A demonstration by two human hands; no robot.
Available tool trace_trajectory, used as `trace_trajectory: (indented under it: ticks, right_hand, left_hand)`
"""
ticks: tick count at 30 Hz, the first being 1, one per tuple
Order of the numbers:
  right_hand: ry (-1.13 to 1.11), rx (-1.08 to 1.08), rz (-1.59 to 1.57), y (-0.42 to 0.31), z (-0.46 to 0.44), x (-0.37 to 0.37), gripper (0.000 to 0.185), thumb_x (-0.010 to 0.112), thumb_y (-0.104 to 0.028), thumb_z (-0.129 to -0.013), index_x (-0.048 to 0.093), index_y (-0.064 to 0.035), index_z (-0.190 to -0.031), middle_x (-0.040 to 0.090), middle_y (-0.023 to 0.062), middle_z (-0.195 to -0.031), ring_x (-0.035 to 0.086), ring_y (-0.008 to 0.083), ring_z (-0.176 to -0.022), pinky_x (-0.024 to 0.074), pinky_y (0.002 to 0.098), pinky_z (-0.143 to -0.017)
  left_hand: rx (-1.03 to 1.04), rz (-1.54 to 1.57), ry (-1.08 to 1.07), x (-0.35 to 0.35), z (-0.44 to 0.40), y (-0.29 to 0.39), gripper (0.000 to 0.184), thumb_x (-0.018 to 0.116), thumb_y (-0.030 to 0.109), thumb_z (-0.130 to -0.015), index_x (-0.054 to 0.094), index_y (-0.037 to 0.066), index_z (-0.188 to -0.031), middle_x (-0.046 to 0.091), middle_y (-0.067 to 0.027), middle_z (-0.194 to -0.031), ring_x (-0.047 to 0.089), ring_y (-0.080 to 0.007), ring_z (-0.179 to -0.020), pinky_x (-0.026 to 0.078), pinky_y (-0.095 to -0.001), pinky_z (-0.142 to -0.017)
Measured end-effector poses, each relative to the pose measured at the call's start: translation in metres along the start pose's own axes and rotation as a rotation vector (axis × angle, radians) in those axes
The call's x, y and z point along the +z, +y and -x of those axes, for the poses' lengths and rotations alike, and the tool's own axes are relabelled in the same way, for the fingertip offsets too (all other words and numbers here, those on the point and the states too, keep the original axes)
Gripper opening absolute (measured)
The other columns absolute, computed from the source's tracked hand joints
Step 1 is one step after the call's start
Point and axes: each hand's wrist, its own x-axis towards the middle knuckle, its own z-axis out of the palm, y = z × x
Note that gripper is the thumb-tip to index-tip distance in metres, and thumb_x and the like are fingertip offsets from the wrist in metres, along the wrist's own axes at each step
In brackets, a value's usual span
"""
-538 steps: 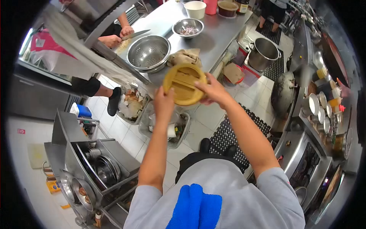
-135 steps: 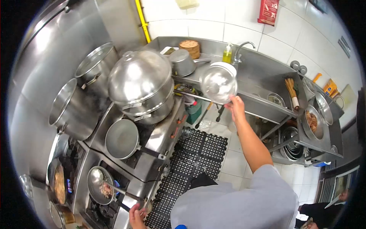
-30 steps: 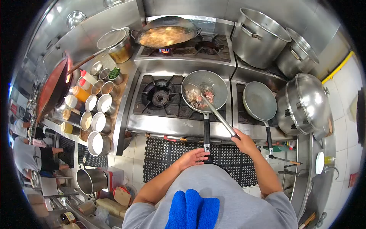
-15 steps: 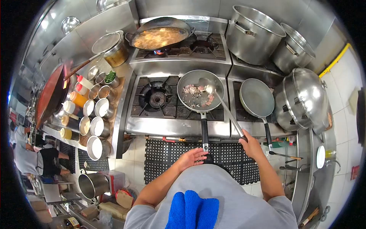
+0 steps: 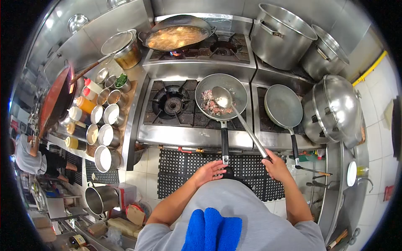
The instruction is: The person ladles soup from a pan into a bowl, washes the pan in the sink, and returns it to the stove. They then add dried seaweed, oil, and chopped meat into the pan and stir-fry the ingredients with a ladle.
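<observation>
A grey frying pan stands on the front burner, its black handle pointing toward me. Chopped pinkish food lies in it. My right hand is closed around the handle end of a long metal ladle, whose bowl rests among the food. Beside the end of the pan's handle is my left hand, palm up with its fingers apart, holding nothing.
A wok of bubbling oil sits behind over a flame. An unused frying pan, a domed steamer and a tall pot are on the right. Sauce bottles and metal cups line the left counter. A co-worker stands far left.
Since a moment ago, the ladle bowl has moved left within the pan, and the food has shifted and been spread differently. My left hand has stayed by the pan handle.
</observation>
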Motion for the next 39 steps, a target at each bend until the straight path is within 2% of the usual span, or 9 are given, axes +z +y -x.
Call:
trace_trajectory:
  ticks: [5,11,17,21,25,30,33,36,39]
  right_hand:
    - [-0.160,0.103,-0.161,-0.005,-0.029,0.002,0.052,0.054,-0.018,-0.091,0.039,-0.0166,-0.141,0.045,-0.0011,-0.056,0.041,0.0091,-0.040,0.0361,0.0276,-0.035]
    - [-0.017,0.042,-0.129,-0.025,-0.052,0.008,0.053,0.054,-0.020,-0.092,0.036,-0.0164,-0.141,0.044,-0.0013,-0.054,0.041,0.0095,-0.039,0.0364,0.0274,-0.036]
    - [-0.278,0.132,-0.345,-0.011,-0.087,0.013,0.061,0.051,-0.022,-0.094,0.022,-0.0145,-0.147,0.043,-0.0024,-0.056,0.039,0.0070,-0.040,0.0363,0.0252,-0.035]
    - [-0.042,0.093,0.007,-0.033,-0.056,-0.006,0.063,0.054,-0.022,-0.092,0.025,-0.0153,-0.147,0.045,-0.0016,-0.056,0.040,0.0081,-0.040,0.0369,0.0260,-0.035]
    - [0.036,0.106,-0.122,-0.026,-0.067,0.012,0.060,0.056,-0.025,-0.091,0.032,-0.0175,-0.145,0.047,0.0006,-0.058,0.043,0.0107,-0.041,0.0398,0.0287,-0.037]
    - [-0.175,0.139,-0.310,-0.010,-0.051,0.002,0.057,0.055,-0.024,-0.092,0.033,-0.0140,-0.143,0.045,-0.0004,-0.056,0.043,0.0079,-0.042,0.0381,0.0270,-0.036]
    - [-0.064,0.134,0.038,-0.010,-0.035,-0.014,0.053,0.054,-0.024,-0.091,0.039,-0.0128,-0.140,0.055,0.0067,-0.060,0.055,0.0179,-0.048,0.0456,0.0337,-0.045]
    - [0.273,-0.215,0.440,-0.010,-0.054,-0.016,0.054,0.055,-0.030,-0.088,0.042,-0.0135,-0.138,0.065,0.0223,-0.087,0.060,0.0460,-0.084,0.0466,0.0481,-0.079]
    - [0.335,-0.236,0.607,0.004,-0.080,-0.006,0.052,0.055,-0.031,-0.089,0.043,-0.0147,-0.137,0.065,0.0229,-0.087,0.061,0.0444,-0.084,0.0468,0.0483,-0.078]
  left_hand:
    - [-0.014,-0.011,0.028,0.003,-0.003,0.001,0.050,0.042,0.039,-0.096,0.041,0.007,-0.135,0.049,-0.0084,-0.135,0.050,-0.0231,-0.119,0.041,-0.0386,-0.098]
    - [0.003,-0.016,0.040,0.004,0.000,0.002,0.049,0.042,0.038,-0.096,0.042,0.007,-0.134,0.050,-0.0091,-0.135,0.052,-0.0226,-0.117,0.042,-0.0376,-0.097]
    - [0.021,-0.001,0.047,0.000,0.000,0.000,0.048,0.043,0.038,-0.096,0.043,0.008,-0.134,0.050,-0.0089,-0.134,0.052,-0.0216,-0.115,0.043,-0.0370,-0.096]
    - [0.027,-0.016,0.066,0.004,0.006,0.001,0.047,0.043,0.037,-0.096,0.043,0.009,-0.134,0.051,-0.0088,-0.133,0.053,-0.0212,-0.114,0.043,-0.0366,-0.095]
    - [0.023,0.005,0.059,0.005,0.003,0.001,0.047,0.043,0.037,-0.096,0.044,0.010,-0.134,0.050,-0.0081,-0.134,0.053,-0.0215,-0.114,0.043,-0.0365,-0.095]
    - [0.011,-0.020,0.049,0.002,0.002,0.003,0.048,0.044,0.038,-0.095,0.044,0.010,-0.134,0.049,-0.0071,-0.135,0.052,-0.0221,-0.116,0.042,-0.0376,-0.097]
    - [0.003,0.005,0.035,-0.002,0.002,-0.001,0.049,0.044,0.038,-0.095,0.043,0.010,-0.135,0.049,-0.0074,-0.136,0.052,-0.0226,-0.116,0.042,-0.0377,-0.097]
    - [0.005,-0.005,-0.005,0.000,0.000,-0.001,0.050,0.044,0.040,-0.095,0.042,0.010,-0.135,0.048,-0.0078,-0.137,0.052,-0.0229,-0.116,0.042,-0.0381,-0.097]
    - [0.002,-0.016,-0.024,-0.001,0.000,0.002,0.050,0.043,0.041,-0.095,0.042,0.010,-0.134,0.048,-0.0076,-0.137,0.052,-0.0227,-0.116,0.042,-0.0383,-0.097]
